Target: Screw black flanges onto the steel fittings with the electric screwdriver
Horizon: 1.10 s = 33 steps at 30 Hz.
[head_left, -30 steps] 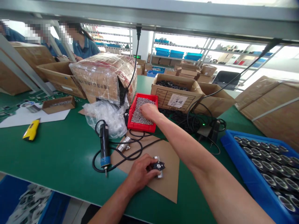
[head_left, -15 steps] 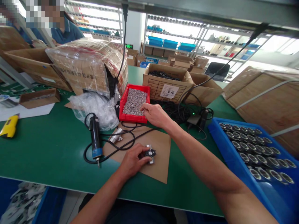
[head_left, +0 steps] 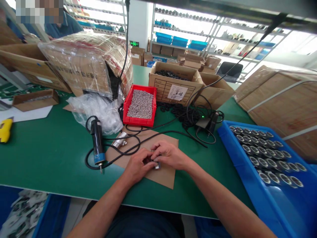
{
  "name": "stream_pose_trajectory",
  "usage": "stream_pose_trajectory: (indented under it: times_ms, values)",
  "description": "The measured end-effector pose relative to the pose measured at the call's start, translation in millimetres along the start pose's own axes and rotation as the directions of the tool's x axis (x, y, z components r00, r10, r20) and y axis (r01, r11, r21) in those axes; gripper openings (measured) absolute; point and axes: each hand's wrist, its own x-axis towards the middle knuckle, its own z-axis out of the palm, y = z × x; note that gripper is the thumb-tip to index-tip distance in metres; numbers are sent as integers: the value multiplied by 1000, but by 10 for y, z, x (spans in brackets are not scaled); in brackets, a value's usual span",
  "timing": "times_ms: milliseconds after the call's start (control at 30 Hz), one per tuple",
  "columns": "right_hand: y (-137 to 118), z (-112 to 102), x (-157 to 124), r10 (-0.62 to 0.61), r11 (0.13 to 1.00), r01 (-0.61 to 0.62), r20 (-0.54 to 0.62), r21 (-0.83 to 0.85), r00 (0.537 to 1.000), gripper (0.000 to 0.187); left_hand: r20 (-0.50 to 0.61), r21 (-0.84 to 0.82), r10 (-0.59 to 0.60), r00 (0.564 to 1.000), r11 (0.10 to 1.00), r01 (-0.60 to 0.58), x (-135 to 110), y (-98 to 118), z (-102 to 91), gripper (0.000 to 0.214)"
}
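Observation:
My left hand [head_left: 137, 166] is closed around a small black-and-silver metal part [head_left: 158, 166] just over the brown cardboard sheet [head_left: 164, 179]. Most of that part is hidden by my fingers; a silver end pokes out. My right hand [head_left: 170, 156] has its fingertips pinched together on top of the part, and whatever they hold is too small or covered to see. A red bin [head_left: 139, 121] full of tiny shiny metal pieces stands beyond my hands. To the left lies a black and blue electric screwdriver [head_left: 98, 142], bit towards me. A silver cylindrical piece [head_left: 120, 140] rests on the cardboard's left side.
Black cable [head_left: 128, 152] loops across the cardboard. A blue tray [head_left: 237, 165] with rows of ring-shaped metal parts is at right. Behind are a carton of black parts [head_left: 173, 87], loose black pieces [head_left: 187, 117] and plastic wrap [head_left: 99, 114]. A yellow tool [head_left: 5, 130] lies far left.
My right hand has come from the red bin down to the metal part in my left hand. My left hand stays around the part. The view has shifted slightly.

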Motion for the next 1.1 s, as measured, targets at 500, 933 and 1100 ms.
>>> stream_pose_trajectory:
  times_ms: [500, 933, 1100]
  values:
    - [-44, 131, -60, 206, 960, -190, -60, 208, 977, 9, 7, -9, -20, 1000, 1000, 20, -12, 0, -1, 12]
    - [-10, 470, -37, 555, 688, -363, -133, 628, 821, 18, -2, -32, 13, 1000, 999, -13, 13, -4, 6, 26]
    - [80, 419, -148, 412, 746, -236, -153, 623, 898, 32, -26, -6, 19, 999, 1000, -19, 0, -21, -1, 25]
